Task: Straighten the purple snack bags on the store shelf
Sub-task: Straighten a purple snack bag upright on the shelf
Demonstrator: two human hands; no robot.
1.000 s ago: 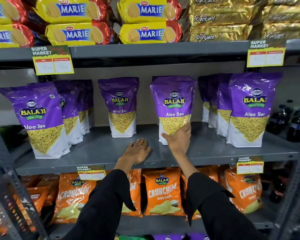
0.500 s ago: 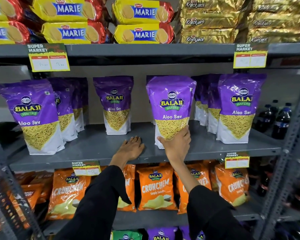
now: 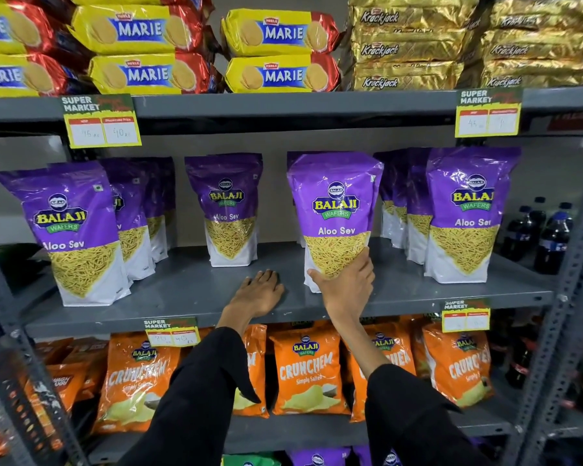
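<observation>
Purple snack bags stand along the grey middle shelf (image 3: 189, 290), labelled Balaji Aloo Sev. Centre bag (image 3: 335, 213) upright, near the shelf's front edge; right hand (image 3: 345, 285) cups its lower front, thumb on the left corner, fingers wrapped up the right side, holding it. Left hand (image 3: 260, 292) lies flat, palm down, fingers together, on bare shelf just left of that bag, holding nothing. Behind the left hand a single bag (image 3: 228, 210) stands further back, well apart from the held one, with open shelf between and in front. Left group (image 3: 78, 230): front bag tilted a little, close to the front edge, others filed behind it toward the back wall. Right group (image 3: 466, 213): front bag upright, several more packed behind and to its left. Bare shelf strip runs along the front lip between the groups. Upper shelf carries yellow Marie biscuit packs (image 3: 280, 52) and gold Krackjack packs (image 3: 408, 48); yellow price tags (image 3: 101, 124) hang from its edge. Lower shelf holds orange Crunchem bags (image 3: 305, 375). Dark bottles (image 3: 552, 237) stand at far right beyond the shelf upright.
</observation>
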